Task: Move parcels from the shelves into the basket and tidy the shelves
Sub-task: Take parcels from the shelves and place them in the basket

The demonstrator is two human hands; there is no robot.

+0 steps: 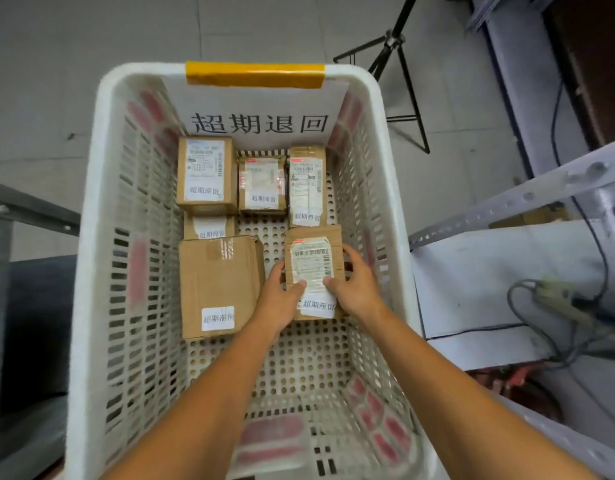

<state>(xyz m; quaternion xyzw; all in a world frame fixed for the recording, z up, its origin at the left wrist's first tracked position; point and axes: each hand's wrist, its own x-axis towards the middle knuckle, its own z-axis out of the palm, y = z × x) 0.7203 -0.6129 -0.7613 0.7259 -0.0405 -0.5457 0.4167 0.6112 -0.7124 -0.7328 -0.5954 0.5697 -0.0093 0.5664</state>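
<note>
A white perforated basket (91,237) with a yellow-taped far rim fills the view. Inside it, my left hand (276,299) and my right hand (354,285) hold a small brown parcel (314,251) with a white label from both sides, thumbs on top, low over the basket floor at the right. Several other cardboard parcels lie inside: a large box (218,285) at the left, a labelled box (205,174) at the far left, a smaller one (263,183) in the middle and a narrow one (306,185) at the far right.
A white sign with black characters (259,123) leans on the basket's far wall. Grey metal shelving (507,206) stands at the right with cables (555,306) on a lower shelf. A black tripod (399,71) stands behind. Bare basket floor (299,362) shows in front.
</note>
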